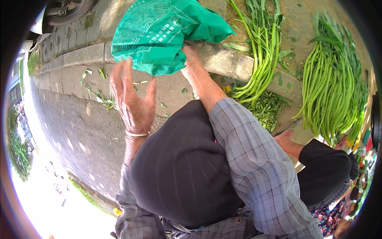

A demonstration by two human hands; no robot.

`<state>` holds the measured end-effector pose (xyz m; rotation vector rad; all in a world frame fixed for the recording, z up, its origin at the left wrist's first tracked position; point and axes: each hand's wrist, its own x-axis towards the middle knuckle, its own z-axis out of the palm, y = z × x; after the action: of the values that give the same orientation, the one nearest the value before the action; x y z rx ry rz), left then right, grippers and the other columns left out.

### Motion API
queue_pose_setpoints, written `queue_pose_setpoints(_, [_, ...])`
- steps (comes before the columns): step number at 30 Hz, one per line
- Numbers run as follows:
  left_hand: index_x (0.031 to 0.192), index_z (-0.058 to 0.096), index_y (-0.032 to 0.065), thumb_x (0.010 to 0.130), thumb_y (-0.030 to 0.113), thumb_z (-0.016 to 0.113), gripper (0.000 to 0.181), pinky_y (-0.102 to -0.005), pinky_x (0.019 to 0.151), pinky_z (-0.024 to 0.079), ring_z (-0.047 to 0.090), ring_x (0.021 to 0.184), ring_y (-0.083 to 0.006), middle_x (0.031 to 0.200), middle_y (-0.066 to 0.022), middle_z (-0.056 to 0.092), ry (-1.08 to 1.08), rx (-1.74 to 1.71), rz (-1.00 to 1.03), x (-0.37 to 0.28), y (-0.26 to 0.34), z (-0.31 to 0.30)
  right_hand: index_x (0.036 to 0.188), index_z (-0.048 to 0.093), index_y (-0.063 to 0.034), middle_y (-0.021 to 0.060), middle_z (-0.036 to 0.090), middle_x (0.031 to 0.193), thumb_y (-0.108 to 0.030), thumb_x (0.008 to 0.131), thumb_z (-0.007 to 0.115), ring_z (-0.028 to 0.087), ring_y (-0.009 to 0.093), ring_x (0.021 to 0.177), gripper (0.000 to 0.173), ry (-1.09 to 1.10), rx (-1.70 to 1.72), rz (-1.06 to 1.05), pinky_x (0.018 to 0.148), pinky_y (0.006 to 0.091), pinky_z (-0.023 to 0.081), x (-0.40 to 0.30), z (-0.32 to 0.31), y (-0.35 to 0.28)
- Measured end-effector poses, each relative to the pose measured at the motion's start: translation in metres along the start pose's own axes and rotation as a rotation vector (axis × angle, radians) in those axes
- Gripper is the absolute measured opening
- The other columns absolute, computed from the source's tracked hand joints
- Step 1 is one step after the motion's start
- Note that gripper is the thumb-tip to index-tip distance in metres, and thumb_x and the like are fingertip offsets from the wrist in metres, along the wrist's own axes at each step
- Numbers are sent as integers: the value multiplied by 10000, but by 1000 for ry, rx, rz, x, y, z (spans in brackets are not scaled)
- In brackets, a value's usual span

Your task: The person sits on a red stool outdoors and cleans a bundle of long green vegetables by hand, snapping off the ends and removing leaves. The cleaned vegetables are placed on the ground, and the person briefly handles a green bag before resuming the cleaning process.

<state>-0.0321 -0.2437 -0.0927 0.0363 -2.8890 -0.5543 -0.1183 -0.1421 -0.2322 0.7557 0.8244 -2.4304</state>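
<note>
A green cloth bag with white printing hangs over the stone curb at the top centre. My right hand is at the bag's lower right edge; its fingers are hidden by the fabric, so its grip cannot be told. Just below the bag's left corner is my left hand, slightly blurred, fingers apart and holding nothing, with a pale bangle at the wrist. To the right of the bag lies a bunch of long-stemmed leafy greens. A larger bunch of the same kind lies farther right.
Chopped green stems are heaped below the nearer bunch. Leaf scraps are strewn on the pavement beside the curb. A vehicle wheel shows at the upper left. Another person's bent leg and foot are at the right.
</note>
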Motion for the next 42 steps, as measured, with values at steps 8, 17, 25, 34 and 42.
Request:
queue_pose_setpoints(8, [1331,414,258,586,158,796,843,-440,963,359,357,1278,-277,1434,-71,308,-295,479,714,97,-31,43,1112,555,-56,100,612,1042,-295,851,590,588,220,960,355,-334,47,76,822,385,467,11,-14,17])
queue_pose_setpoints(17, [1073,559,149,589,41,694,514,-318,695,499,543,969,-217,1241,-62,472,-241,385,786,92,-25,104,1124,517,-71,86,603,983,-319,813,639,599,244,923,416,56,-187,137,777,435,477,-33,-9,-17])
queue_pose_setpoints(25, [978,607,121,635,5,642,364,-327,673,538,608,891,-231,1100,-82,577,-82,142,674,93,-29,89,754,636,20,163,606,642,-179,778,606,637,316,612,203,514,-1466,-779,584,393,521,-42,-3,-80])
queue_pose_setpoints(34, [999,630,128,590,40,712,426,-344,709,513,625,872,-271,1038,-48,610,92,-15,510,128,-20,70,682,625,22,255,630,777,-73,737,581,633,353,814,118,-60,-425,-460,708,381,498,15,50,-11])
queue_pose_setpoints(42, [986,633,129,562,34,721,444,-345,728,502,614,895,-257,1024,-42,617,73,-11,477,113,-40,85,719,635,17,170,629,652,-72,754,563,639,222,596,120,281,-1609,-961,549,342,518,-46,15,-111])
